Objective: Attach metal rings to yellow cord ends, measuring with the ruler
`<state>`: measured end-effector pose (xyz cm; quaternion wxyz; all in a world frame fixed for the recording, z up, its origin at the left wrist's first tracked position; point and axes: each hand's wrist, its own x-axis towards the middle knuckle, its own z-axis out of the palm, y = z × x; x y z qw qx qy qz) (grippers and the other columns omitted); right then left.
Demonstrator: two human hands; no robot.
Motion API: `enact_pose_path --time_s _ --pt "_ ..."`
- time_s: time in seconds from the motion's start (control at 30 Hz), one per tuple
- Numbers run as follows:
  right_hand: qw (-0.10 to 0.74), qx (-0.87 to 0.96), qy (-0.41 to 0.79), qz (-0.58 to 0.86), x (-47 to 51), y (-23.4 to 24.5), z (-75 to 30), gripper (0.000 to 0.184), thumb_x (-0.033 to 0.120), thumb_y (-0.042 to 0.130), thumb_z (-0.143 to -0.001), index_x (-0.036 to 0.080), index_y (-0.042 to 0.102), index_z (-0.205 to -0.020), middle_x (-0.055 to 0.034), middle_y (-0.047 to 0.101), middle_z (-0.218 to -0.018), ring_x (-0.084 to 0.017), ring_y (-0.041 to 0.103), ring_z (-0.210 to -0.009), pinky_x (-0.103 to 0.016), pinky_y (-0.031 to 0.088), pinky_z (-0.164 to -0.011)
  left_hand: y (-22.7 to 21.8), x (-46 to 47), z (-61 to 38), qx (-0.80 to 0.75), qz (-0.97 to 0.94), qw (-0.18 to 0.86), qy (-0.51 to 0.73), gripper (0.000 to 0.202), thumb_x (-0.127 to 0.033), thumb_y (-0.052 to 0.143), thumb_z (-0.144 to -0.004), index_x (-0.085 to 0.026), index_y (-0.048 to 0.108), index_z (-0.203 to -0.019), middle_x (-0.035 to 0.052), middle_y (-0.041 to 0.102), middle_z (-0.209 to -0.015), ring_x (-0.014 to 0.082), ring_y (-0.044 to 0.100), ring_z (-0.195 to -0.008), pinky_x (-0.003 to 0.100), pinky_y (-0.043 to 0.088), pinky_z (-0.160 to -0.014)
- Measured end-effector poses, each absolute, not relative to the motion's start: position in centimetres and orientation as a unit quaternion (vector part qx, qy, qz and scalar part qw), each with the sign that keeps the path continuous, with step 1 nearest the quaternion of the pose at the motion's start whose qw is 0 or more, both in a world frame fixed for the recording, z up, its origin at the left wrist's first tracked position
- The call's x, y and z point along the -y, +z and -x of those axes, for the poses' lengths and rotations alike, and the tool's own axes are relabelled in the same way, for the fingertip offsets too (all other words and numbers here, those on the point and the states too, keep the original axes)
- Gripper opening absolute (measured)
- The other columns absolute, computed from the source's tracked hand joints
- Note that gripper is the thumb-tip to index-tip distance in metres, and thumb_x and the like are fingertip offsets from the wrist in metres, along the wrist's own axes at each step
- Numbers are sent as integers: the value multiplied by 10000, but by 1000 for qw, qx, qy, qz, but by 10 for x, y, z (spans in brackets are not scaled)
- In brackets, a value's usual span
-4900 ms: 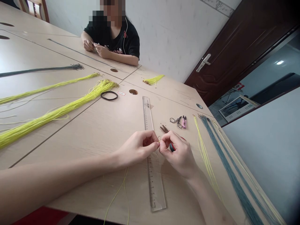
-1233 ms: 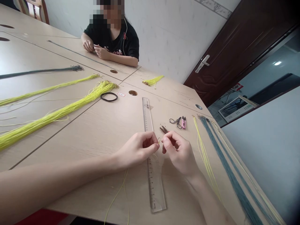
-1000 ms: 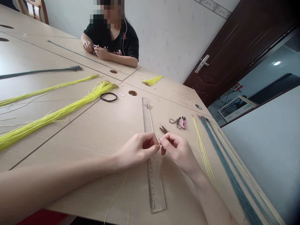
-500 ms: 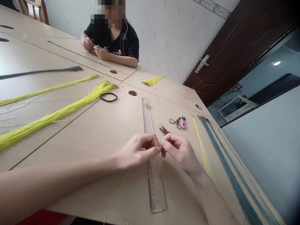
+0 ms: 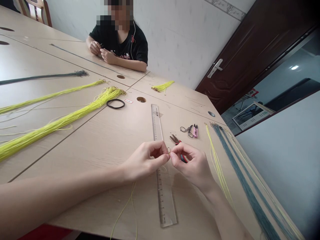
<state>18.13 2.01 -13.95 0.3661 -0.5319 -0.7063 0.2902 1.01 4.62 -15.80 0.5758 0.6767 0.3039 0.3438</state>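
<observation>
Left hand (image 5: 147, 160): fingers pinch thin yellow string (image 5: 131, 195). Right hand (image 5: 191, 165): fingers just beside, can't tell grip. Clear plastic ruler (image 5: 165, 195) below.

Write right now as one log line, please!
left hand: pinching thin yellow cord | right hand: beside small curved metal hook, grip unclear | clear plastic ruler: below

1. Our left hand (image 5: 148, 160) is bare, with slim fingers and a smooth back.
2. Our right hand (image 5: 192, 165) is bare as well, slim-fingered, with softly rounded knuckles.
3. Our left forearm (image 5: 72, 188) is uncovered along all we can see of it, widening from a narrow wrist (image 5: 123, 171).
4. Our right forearm (image 5: 222, 208) is uncovered too, smooth and slender.
5. Our nails are too small to make out.
</observation>
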Motion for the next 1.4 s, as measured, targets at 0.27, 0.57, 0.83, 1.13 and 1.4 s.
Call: enact_pose_path --time_s 0.27,0.57,0.83,1.13,1.4 --pt "353 763 188 508 -20 -138 -180 104 120 544 -744 202 514 -687 69 395 -540 -65 397 -495 -183 342 -476 -157 -47 -11 -294 -675 581 347 159 -245 502 -823 -138 526 -708 -44 463 -602 76 389 -575 201 314 -535" --pt "376 795 92 466 -20 -141 -176 136 92 521 -751 199 484 -677 67 409 -546 -62 405 -491 -187 359 -496 -156 -47 -11 -305 -675 575 347 162 -249 508 -817 -139 540 -703 -37 488 -607 82 414 -582 210 324 -540" --pt "430 706 216 519 -20 -137 -180 86 179 530 -804 197 507 -724 41 505 -612 -87 482 -551 -203 382 -496 -157 -46 -11 -303 -670 581 348 168 -240 508 -835 -151 510 -692 -56 447 -590 68 423 -568 197 335 -537" --pt "396 682 321 525 -20 -135 -180 246 334 489 -886 179 536 -701 36 510 -574 -73 485 -541 -191 365 -491 -156 -46 -11 -283 -682 572 356 180 -246 507 -848 -137 519 -705 -55 421 -580 60 379 -545 187 317 -511" --pt "403 663 388 498 -19 -130 -181 244 320 547 -862 166 542 -672 44 503 -563 -52 456 -526 -172 361 -505 -156 -44 -11 -267 -689 571 359 199 -247 513 -856 -132 522 -694 -54 429 -566 62 379 -543 187 317 -517"
